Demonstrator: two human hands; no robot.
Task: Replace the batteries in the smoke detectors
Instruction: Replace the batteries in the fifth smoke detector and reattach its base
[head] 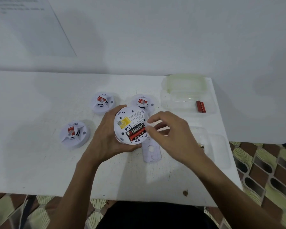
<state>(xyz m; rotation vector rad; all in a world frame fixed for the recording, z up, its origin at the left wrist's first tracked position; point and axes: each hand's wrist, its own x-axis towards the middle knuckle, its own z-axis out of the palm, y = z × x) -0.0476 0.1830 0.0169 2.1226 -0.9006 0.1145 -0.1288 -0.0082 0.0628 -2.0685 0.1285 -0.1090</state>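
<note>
My left hand [106, 136] grips a white round smoke detector [130, 125], turned back side up above the table. Its open compartment shows a black battery [136, 129] and a red battery [137, 134] side by side. My right hand [168, 134] hovers at the detector's right edge, its fingertips curled at the batteries' right end; blur hides whether they pinch anything. A white cover plate [151, 150] lies on the table just below the detector. Three more detectors stand face up: one at the back left [102, 103], one at the back middle [143, 103], one on the left [73, 133].
A clear plastic box [188, 98] at the back right holds red batteries [201, 106]. A second clear tray [213, 149] sits near the table's right edge, partly behind my right wrist. The white table [40, 146] ends at a patterned floor [262, 171]. A wall stands behind.
</note>
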